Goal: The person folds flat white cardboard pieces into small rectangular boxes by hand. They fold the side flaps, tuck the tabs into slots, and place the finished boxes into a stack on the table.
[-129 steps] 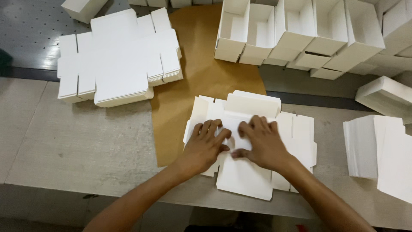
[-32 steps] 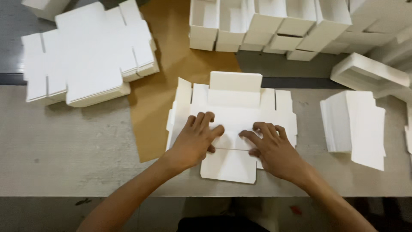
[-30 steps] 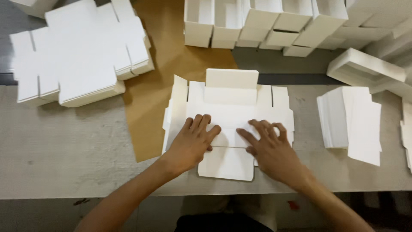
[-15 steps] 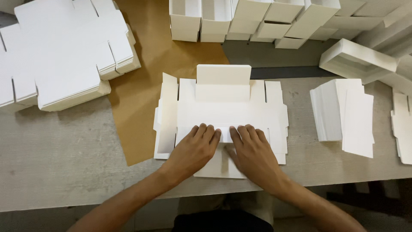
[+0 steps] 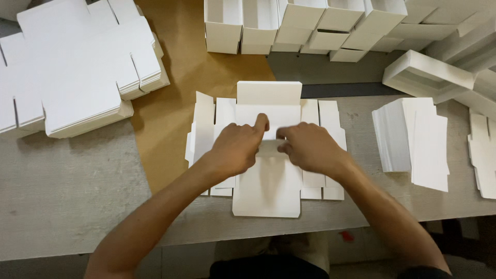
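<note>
A flat white die-cut cardboard box blank (image 5: 266,183) lies on the grey table in front of me, its top flap standing up at the far side. My left hand (image 5: 236,146) and my right hand (image 5: 309,148) rest side by side on the blank's middle. Their fingertips pinch a small raised fold of the cardboard (image 5: 270,135) between them. More flat flaps of the same blank spread out left and right under my wrists.
A thick stack of flat white blanks (image 5: 72,72) sits at the far left. Folded white boxes (image 5: 289,23) stand in rows at the back. Another stack of white card pieces (image 5: 413,137) lies at the right. Brown paper (image 5: 170,119) covers part of the table.
Both hands slid forward from the blank's near part to its middle. The fingers, flat before, now pinch up a fold of cardboard.
</note>
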